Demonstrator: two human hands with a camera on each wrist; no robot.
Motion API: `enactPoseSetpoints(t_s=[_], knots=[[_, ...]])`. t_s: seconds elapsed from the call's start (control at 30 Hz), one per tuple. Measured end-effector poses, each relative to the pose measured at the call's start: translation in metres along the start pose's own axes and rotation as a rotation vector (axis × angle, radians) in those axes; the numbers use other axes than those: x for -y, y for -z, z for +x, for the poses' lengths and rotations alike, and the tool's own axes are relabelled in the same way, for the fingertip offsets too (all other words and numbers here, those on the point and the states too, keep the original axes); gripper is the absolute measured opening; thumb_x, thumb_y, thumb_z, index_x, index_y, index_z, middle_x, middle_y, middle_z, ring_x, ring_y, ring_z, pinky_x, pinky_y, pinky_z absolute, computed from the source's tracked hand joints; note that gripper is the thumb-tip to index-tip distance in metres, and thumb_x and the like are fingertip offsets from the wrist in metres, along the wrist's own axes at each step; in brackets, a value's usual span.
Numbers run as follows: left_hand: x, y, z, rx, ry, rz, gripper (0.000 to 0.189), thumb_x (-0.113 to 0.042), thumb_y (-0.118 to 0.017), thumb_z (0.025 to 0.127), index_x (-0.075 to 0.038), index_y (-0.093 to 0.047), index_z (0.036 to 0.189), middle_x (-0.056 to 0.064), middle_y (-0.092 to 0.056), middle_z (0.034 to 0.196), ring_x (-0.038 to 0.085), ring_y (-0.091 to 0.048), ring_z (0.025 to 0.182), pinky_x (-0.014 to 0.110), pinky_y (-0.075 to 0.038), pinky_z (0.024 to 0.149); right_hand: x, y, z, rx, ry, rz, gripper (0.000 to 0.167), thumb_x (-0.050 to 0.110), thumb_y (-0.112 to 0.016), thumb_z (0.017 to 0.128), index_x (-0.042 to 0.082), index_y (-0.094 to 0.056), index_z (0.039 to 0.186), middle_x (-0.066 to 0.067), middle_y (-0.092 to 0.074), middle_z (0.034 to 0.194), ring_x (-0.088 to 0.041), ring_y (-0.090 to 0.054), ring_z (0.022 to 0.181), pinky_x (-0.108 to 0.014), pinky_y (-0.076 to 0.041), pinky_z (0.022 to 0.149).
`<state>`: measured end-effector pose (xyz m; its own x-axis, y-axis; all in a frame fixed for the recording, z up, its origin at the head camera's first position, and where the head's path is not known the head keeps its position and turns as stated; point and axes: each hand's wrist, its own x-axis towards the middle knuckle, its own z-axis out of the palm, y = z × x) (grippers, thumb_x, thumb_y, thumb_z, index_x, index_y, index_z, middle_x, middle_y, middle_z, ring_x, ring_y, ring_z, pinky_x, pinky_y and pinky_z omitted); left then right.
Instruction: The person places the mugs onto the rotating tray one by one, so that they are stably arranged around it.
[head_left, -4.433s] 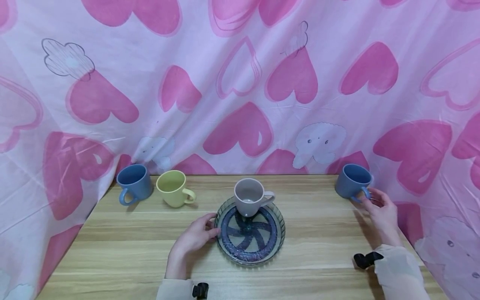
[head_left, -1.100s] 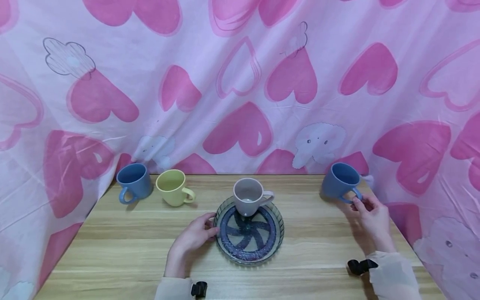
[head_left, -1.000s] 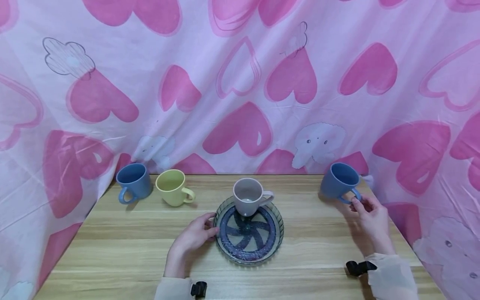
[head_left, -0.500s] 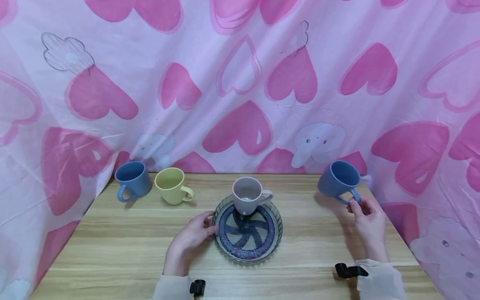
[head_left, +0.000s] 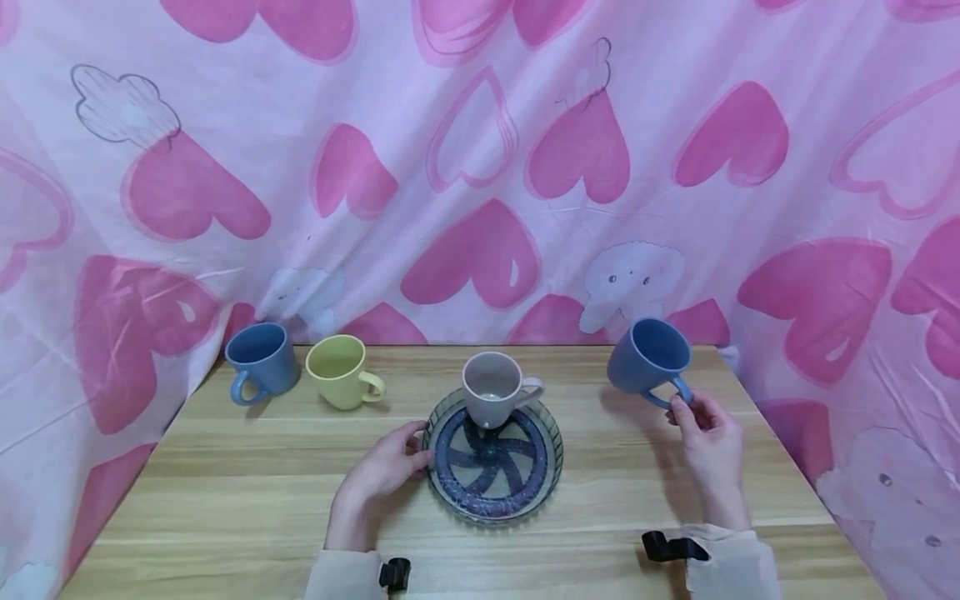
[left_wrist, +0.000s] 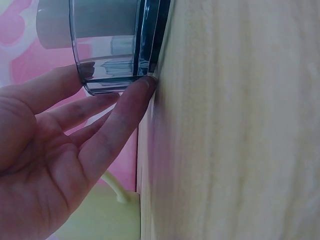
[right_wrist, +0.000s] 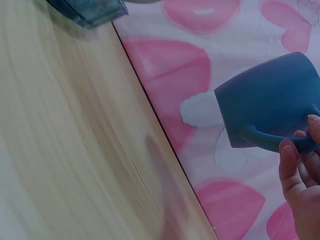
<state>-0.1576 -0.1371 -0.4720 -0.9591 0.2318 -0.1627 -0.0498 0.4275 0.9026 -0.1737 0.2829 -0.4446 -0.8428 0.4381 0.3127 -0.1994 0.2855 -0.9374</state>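
L hand (head_left: 382, 467) pinches the rim of the glass dish (head_left: 495, 467) on the counter (head_left: 600, 533); R hand (head_left: 712, 442) pinches the handle (right_wrist: 265, 141) of a blue mug (head_left: 637, 362), tilted & off the counter, R of dish. Mug's prob. ceramic: stiff, smooth, fairly heavy, breakable; handle's the best hold. Grey mug (head_left: 487, 404) stands in dish; yellow mug (head_left: 333, 387) & 2nd blue mug (head_left: 273, 371) farther back, L.

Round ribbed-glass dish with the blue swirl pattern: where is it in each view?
Head: the round ribbed-glass dish is at lower centre, the left hand at its left side.
Left wrist: the dish is cut off at the top, left of centre.
Right wrist: the dish is cut off at the top, towards the left.
Shared landmark: pale wood-grain tabletop.
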Motion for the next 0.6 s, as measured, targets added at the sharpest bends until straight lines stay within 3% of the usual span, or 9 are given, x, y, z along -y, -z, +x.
enactPoseSetpoints(t_s=[0.17,0.43,0.6], knots=[[0.001,-0.001,0.001,-0.004,-0.010,0.006,0.055,0.000,-0.063,0.090,0.010,-0.042,0.140,0.015,-0.061,0.098,0.022,-0.063,0.079,0.036,-0.057,0.073,-0.010,-0.008,-0.006,0.005,-0.056,0.022,0.017,-0.005,-0.063,0.091,-0.015,-0.064,0.105,-0.001,-0.067,0.077,-0.005,-0.063,0.065,-0.012,-0.052,0.064],[0.002,0.000,0.001,0.003,-0.002,-0.018,0.057,0.001,-0.063,0.090,0.010,-0.040,0.141,0.016,-0.061,0.099,0.025,-0.064,0.079,0.038,-0.058,0.073,0.016,-0.023,-0.031,0.031,-0.015,0.089,0.015,-0.010,-0.063,0.089,-0.019,-0.061,0.100,-0.012,-0.067,0.079,-0.007,-0.063,0.065,-0.013,-0.053,0.063],[0.002,0.000,0.002,0.006,0.004,-0.030,0.056,0.002,-0.063,0.090,0.010,-0.040,0.141,0.017,-0.060,0.100,0.024,-0.064,0.078,0.038,-0.058,0.073,0.003,-0.029,-0.039,0.038,-0.039,0.092,0.015,-0.009,-0.063,0.089,-0.017,-0.062,0.102,-0.016,-0.067,0.082,-0.007,-0.063,0.066,-0.013,-0.053,0.064]])
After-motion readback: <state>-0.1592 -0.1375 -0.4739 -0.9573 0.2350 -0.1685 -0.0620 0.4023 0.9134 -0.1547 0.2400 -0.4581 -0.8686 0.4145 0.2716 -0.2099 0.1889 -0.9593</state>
